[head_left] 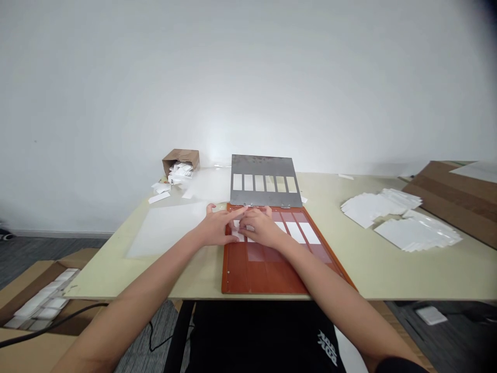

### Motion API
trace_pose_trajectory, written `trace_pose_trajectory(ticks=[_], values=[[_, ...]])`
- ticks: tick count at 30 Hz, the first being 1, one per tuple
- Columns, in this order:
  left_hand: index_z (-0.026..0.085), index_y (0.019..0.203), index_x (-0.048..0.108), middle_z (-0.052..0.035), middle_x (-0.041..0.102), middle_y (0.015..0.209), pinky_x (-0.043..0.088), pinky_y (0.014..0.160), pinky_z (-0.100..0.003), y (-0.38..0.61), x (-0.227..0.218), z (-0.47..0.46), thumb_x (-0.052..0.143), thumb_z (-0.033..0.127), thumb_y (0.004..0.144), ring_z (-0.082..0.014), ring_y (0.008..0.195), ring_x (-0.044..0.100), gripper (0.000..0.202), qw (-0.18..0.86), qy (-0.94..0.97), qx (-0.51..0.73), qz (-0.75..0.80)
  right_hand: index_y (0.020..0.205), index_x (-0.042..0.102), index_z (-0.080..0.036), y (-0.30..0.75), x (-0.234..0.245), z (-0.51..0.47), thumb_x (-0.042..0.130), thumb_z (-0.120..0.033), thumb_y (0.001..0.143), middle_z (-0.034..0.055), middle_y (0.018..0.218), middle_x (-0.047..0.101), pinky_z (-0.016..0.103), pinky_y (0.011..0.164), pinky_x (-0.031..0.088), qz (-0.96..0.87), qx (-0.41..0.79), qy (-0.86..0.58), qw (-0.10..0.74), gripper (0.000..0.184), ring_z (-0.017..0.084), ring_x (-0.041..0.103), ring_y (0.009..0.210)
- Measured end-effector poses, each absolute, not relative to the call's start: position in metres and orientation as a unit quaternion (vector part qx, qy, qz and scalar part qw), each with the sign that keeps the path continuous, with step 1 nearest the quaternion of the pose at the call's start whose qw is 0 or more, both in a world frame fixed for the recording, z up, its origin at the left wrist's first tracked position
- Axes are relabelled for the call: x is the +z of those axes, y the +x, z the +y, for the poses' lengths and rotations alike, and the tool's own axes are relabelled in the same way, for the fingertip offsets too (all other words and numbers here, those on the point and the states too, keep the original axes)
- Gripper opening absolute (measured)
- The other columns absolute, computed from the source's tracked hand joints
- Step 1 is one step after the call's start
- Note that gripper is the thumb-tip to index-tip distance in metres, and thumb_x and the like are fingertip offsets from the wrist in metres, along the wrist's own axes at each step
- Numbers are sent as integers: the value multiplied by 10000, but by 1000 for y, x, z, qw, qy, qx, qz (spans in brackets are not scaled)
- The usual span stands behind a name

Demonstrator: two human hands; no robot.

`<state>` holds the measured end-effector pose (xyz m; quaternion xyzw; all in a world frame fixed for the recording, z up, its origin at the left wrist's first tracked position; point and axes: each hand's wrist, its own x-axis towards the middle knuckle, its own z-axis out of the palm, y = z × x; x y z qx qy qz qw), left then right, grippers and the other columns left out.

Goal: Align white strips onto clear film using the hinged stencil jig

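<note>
My left hand [215, 227] rests at the upper left of a red-brown board [264, 277], its index finger stretched out and the thumb apart, beside a white card [237, 237]. My right hand [263, 228] lies against it, fingers bent and closed near the same card. Whatever is between the right fingertips is too small to make out. More white cards [295, 232] lie in a row on the board, with clear film strips [261, 253] around them. A grey metal plate [264, 166] with a row of rectangular windows stands raised along the board's far edge.
A translucent sheet [163, 228] lies to the left. Behind it, a small cardboard box [181, 154] spills white pieces. Fanned white packets [419, 231] and a cardboard piece [454, 191] lie to the right. An open carton [23, 280] with white stacks sits below the table's left edge.
</note>
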<state>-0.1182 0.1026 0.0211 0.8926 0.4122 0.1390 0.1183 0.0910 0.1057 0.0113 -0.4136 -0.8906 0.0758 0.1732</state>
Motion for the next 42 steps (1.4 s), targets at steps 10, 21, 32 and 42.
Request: trace_pose_trajectory(ticks=[10,21,32,42], values=[[322,1554,45,-86,640,1314,121,1081,-622,-114,28,83,632,406,818,-306,1250,538,945,72,871,152,461,791,684,-219,84,15,99,541,-198,906,85,982,722,646,1064,108,-890,68,-422,156,185,286,542,1170],[128,1284,548,-195,592,1338,328,1070,-544,-77,17,2,457,550,940,-347,1213,554,552,21,869,119,480,775,646,-210,83,5,104,547,-217,899,54,953,723,607,1078,92,-879,69,-433,187,159,258,592,1064],[149,1294,545,-158,594,1313,326,1061,-647,-69,11,5,456,546,954,-335,1219,540,531,38,846,106,520,808,652,-202,83,8,104,552,-235,909,49,901,714,383,833,247,-866,68,-466,170,146,222,574,961],[183,1415,439,-135,442,1517,332,1064,-690,-72,7,-2,369,561,978,-318,1389,394,582,53,835,94,540,818,645,-187,82,7,106,507,-208,943,47,884,697,347,765,224,-873,40,-465,144,187,202,542,937]])
